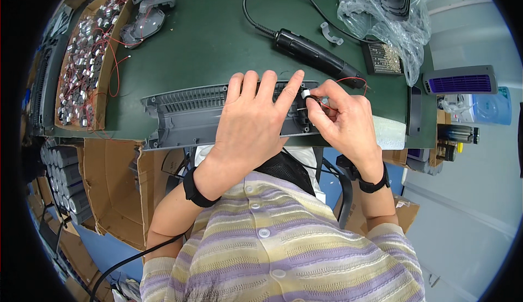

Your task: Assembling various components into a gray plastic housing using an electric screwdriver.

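Note:
A long grey plastic housing [185, 130] with a slotted grille along its far side lies across the near edge of the table. My left hand [250, 119] spans it, fingers stretched over the far edge and thumb at the near edge, holding it. At the housing's right end, my right hand [343, 114] is closed in a pinch on a small wired part with a white connector [306, 92]. Red wires [348, 78] run from this part past the fingers. The fingertips hide most of the part and how it sits in the housing.
Beyond the housing lies a black electric screwdriver [316, 56] with a cable. A box of screws [385, 58] and a clear plastic bag [376, 10] are at the far right. On the left stands a cardboard tray [101, 106] of small wired parts, beside grey plastic shells [147, 26].

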Demonstrator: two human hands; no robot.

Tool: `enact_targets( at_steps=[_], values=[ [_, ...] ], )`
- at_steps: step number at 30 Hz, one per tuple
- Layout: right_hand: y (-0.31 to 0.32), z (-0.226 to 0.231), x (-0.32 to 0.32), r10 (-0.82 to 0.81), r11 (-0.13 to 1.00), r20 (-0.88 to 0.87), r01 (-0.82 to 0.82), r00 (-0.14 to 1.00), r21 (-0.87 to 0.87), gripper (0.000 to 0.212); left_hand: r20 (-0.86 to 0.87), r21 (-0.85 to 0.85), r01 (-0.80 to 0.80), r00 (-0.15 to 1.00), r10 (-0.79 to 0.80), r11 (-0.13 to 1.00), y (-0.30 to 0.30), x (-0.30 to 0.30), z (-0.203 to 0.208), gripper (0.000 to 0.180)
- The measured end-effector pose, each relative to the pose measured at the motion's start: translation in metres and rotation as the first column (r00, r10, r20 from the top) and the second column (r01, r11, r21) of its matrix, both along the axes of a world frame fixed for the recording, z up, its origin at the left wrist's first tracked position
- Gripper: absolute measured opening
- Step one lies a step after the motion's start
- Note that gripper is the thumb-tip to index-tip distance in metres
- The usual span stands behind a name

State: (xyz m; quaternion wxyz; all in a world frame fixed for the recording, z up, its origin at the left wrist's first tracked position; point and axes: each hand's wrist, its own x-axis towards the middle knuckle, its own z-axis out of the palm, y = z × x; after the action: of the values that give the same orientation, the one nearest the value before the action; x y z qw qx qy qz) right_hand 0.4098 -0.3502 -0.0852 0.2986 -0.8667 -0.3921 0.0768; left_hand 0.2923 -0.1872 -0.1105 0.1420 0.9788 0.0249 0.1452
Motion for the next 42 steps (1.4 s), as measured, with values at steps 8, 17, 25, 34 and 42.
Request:
enact_targets(
  at_steps=[8, 17, 25, 34, 42],
  values=[
    [0.010, 0.010, -0.008, 0.022, 0.985, 0.165, 0.006, 0.986, -0.171, 0.015, -0.034, -0.017, 0.002, 0.999, -0.002, 1.000, 0.002, 0.004, -0.006, 0.102],
    [0.017, 0.007, -0.010, -0.058, 0.980, 0.124, 0.080, 0.991, -0.184, 0.017, -0.074, -0.045, 0.035, 0.996, -0.038, 0.998, 0.004, 0.007, -0.005, 0.097],
    [0.022, -0.002, 0.000, -0.067, 0.992, 0.092, 0.076, 0.994, -0.103, 0.020, -0.135, -0.035, 0.061, 0.989, -0.065, 0.998, 0.006, 0.009, 0.000, 0.089],
    [-0.003, -0.020, 0.022, -0.023, 0.993, -0.554, 0.085, 0.832, 0.086, 0.031, -0.058, -0.030, 0.040, 0.997, -0.041, 0.999, 0.011, 0.009, -0.009, 0.087],
    [-0.002, 0.022, 0.032, 0.217, 0.954, -0.288, -0.265, 0.933, -0.139, 0.043, -0.003, -0.020, 0.029, 1.000, -0.029, 0.999, 0.012, 0.008, -0.015, 0.086]
  ],
)
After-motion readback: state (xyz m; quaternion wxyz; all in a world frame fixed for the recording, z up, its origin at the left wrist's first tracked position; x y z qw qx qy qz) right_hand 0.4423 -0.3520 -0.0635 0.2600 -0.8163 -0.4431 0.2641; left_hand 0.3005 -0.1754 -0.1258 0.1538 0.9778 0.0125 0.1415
